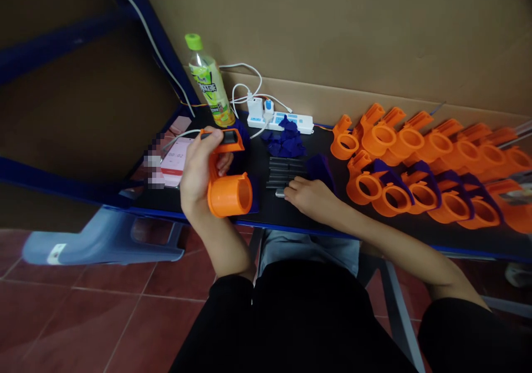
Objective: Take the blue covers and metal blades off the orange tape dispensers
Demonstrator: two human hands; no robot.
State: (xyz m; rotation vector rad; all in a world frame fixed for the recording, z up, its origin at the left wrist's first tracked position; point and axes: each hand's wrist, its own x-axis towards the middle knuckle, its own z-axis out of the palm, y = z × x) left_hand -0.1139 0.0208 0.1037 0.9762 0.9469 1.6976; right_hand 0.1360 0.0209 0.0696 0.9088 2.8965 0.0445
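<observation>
My left hand (198, 168) is wrapped round an orange plastic holder (230, 197), raised over the table's left part. The holder has a wide ring at its lower end and a slotted arm at the top, where a black strip (230, 136) lies under my thumb. My right hand (305, 195) rests low on the black tabletop, its fingers closed at one end of a small silver-coloured piece (280, 193); the rest of that piece is hidden. Just beyond these fingers lies a row of several black strips (286, 169). Dark blue cloth (321, 172) sits beside them.
Several more orange holders (393, 198) stand in two rows at the right. Behind are crumpled blue cloth (286, 138), a white power strip (305, 123) with cables and a green-capped bottle (211, 87). A phone (173, 159) lies left; a blue stool (103, 240) stands below.
</observation>
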